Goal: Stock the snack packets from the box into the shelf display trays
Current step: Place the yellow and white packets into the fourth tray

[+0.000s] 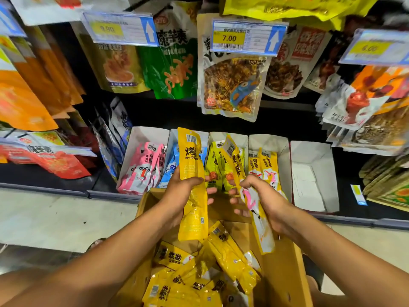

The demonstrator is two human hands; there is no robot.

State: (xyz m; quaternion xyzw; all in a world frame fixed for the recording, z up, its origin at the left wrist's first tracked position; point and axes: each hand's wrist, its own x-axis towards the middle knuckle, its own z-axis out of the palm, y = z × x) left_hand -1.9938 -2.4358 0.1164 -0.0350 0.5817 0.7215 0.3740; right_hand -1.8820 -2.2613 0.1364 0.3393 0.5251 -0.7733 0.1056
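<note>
Your left hand (180,187) curls round a long yellow snack packet (191,161), upright at frame centre. Your right hand (265,196) grips a flamingo-print packet (262,229), its long axis pointing up toward its matching display tray (280,144) just above, nearer this hand. The cardboard box (285,273) sits below.

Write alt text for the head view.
The left hand grips one yellow snack packet, the right hand a second packet, above a cardboard box of more, facing white display trays holding pink, blue and yellow packets.

Five white display trays (309,156) stand side by side along the black bottom shelf (347,185).
</note>
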